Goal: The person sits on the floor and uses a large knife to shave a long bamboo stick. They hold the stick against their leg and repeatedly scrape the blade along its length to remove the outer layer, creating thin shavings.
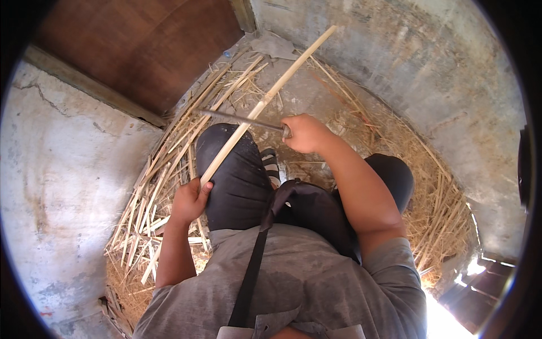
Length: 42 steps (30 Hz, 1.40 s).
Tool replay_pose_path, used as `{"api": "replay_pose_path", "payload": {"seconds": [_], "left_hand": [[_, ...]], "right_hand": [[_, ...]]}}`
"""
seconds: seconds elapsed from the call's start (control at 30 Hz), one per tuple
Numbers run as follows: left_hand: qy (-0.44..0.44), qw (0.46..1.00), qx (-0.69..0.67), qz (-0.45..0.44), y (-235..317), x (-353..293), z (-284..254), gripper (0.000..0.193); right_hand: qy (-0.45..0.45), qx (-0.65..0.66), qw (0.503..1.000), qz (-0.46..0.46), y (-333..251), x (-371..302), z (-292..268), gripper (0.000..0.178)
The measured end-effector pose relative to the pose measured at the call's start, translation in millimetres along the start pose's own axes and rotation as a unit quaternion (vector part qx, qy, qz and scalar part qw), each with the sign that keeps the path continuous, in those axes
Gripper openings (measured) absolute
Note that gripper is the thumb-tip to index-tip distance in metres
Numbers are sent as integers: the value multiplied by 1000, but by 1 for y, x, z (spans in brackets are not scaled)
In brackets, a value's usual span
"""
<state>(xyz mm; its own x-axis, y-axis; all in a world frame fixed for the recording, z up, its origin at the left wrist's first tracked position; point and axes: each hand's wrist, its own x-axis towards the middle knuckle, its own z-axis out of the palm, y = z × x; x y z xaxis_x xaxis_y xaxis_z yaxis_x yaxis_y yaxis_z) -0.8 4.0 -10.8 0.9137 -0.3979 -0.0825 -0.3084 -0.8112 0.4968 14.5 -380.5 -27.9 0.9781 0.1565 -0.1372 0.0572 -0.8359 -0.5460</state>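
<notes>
A long pale strip of split bamboo or wood (282, 81) slants up and away from my left thigh, its far end near the back wall. My left hand (191, 201) is closed round its near end, thumb along the side. In my right fist (306, 133) is the handle of a long, narrow, dark-bladed knife (226, 114). Its blade points left and crosses the strip about midway, over my left knee. Blade and strip appear to touch there. The right fingers are wrapped round the handle and partly hidden.
Several loose strips (169, 150) lie heaped on the floor at my left, along the wall. Shavings and thin slivers (437, 214) pile up at my right. Stained walls (440, 68) close in on both sides, with a brown panel (141, 45) at the far left. A black bag (316, 209) rests on my lap.
</notes>
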Motion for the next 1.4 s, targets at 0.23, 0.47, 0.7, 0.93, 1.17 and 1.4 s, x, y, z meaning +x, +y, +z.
{"api": "replay_pose_path", "payload": {"seconds": [0.23, 0.47, 0.7, 0.93, 1.17, 1.4], "left_hand": [[-4, 1000, 6, -4, -1, 1, 0, 58], [0, 1000, 12, -2, 2, 1, -1, 58], [-2, 1000, 21, -3, -2, 1, -1, 59], [-8, 1000, 10, -9, 1, 1, -1, 59], [-3, 1000, -15, -17, -4, -1, 3, 57], [-16, 1000, 2, -5, -4, 2, 0, 57]], "right_hand": [[142, 54, 979, 136, 50, -5, -25, 45], [82, 45, 991, 91, 21, -6, -17, 52], [40, 69, 993, 88, 35, -5, -25, 54], [142, 74, 979, 123, 50, -6, -29, 55], [72, 73, 992, 69, 20, -3, -11, 54], [52, 78, 993, 66, 34, -13, -32, 53]]}}
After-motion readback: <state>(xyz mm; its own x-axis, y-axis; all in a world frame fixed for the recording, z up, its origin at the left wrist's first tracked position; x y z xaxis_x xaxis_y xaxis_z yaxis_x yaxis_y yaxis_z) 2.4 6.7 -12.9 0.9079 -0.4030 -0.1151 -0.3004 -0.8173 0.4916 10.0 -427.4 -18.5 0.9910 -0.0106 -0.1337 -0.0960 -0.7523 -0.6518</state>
